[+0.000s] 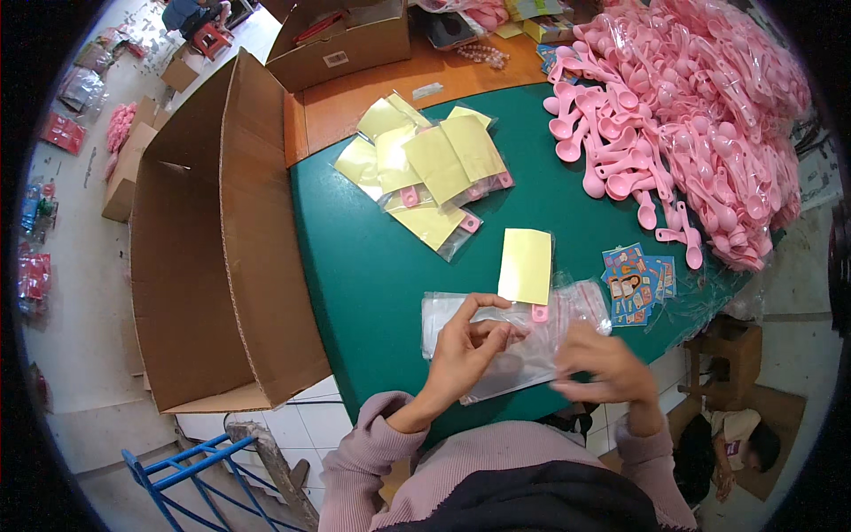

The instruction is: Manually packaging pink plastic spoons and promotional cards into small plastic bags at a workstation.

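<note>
My left hand (470, 346) is closed, thumb and fingers pinching the lower end of a clear plastic bag. In that bag a pale yellow card (526, 266) shows, with a pink spoon handle end (540, 313) below it. Beneath both hands lies a stack of clear plastic bags (443, 312) on the green table top (355, 293). My right hand (607, 363) is over the right side of the stack, smeared by motion, so what its fingers hold cannot be seen. To its upper right are small blue printed cards (634, 284) in a loose pile.
Several filled bags with yellow cards (434, 168) are heaped farther back. A big mound of pink spoons (691, 115) covers the far right. Along the left edge stands an open cardboard box (266, 239), with a blue metal frame (191, 474) below. Another person (731, 448) sits at lower right.
</note>
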A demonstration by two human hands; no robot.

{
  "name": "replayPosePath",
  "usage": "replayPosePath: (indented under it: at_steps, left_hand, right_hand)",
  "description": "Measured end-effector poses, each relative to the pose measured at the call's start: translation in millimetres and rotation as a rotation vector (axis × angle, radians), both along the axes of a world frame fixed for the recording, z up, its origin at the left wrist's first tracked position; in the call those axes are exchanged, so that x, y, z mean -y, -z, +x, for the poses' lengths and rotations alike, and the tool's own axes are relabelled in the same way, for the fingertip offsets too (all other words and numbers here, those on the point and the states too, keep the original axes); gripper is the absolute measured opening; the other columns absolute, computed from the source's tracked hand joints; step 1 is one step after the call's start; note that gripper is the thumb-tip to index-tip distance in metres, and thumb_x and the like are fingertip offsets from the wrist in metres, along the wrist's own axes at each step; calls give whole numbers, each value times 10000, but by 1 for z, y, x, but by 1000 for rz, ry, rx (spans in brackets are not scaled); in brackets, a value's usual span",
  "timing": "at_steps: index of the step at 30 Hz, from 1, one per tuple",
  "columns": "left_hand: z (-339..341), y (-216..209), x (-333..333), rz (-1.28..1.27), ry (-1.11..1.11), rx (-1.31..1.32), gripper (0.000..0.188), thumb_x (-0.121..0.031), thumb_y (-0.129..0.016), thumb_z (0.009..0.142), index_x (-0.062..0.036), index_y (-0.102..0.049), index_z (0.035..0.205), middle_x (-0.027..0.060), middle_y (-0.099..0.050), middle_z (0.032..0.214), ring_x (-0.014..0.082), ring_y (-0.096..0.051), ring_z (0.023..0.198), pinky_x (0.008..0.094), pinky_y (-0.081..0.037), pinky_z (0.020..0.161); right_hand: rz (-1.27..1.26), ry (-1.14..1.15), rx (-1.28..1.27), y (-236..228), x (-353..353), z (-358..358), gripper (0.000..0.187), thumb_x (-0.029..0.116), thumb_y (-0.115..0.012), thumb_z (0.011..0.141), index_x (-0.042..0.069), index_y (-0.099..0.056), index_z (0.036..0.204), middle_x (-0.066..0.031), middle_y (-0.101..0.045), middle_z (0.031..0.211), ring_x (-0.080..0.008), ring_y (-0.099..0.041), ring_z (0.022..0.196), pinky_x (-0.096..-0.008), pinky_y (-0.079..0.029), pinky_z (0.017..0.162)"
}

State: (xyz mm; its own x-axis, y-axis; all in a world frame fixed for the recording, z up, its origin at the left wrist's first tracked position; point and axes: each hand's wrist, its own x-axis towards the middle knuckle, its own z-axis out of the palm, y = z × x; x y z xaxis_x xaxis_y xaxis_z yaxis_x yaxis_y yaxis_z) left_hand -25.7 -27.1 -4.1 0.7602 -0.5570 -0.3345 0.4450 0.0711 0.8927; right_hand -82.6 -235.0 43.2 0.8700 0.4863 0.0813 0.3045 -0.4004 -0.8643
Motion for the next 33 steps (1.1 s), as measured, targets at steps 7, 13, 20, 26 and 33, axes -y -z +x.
replayPosePath:
  at_steps: [7,13,20,26,33]
  left_hand:
    - [3,-12,3,-43,207,-150,173,-102,-477,918,4,-580,1009,79,-627,975,96,-589,817,227,-491,703]
    - [2,-12,4,-147,172,-109,190,-102,-474,918,31,-568,1017,81,-626,979,116,-598,853,246,-484,729]
    - [11,-23,1,-131,209,-139,136,-106,-494,909,-9,-556,983,97,-622,951,127,-619,722,213,-483,599]
    - [12,-8,2,276,253,432,190,-126,-617,833,1,-548,957,77,-589,908,141,-617,750,244,-516,586]
    - [14,-6,6,314,192,471,132,-102,-620,829,-6,-572,907,75,-534,946,136,-573,849,251,-535,645]
  right_hand:
    - [-1240,1013,3,-26,147,-103,346,3,-685,632,6,-524,938,-153,-531,931,-317,-532,890,-394,-424,772]
    - [-448,741,97,-7,29,-28,584,35,-731,587,41,-486,1117,-166,-469,1049,-325,-474,1021,-392,-394,883]
    - [-37,550,105,26,-17,5,237,16,-709,668,-1,-576,863,-123,-481,973,-225,-565,812,-284,-473,694]
    - [165,611,-137,27,-10,2,142,-5,-678,716,-15,-566,801,-89,-492,952,-137,-573,769,-247,-488,646]
    - [560,750,-563,36,-16,8,104,1,-581,832,-41,-495,874,-80,-551,811,-112,-597,657,-220,-505,569]
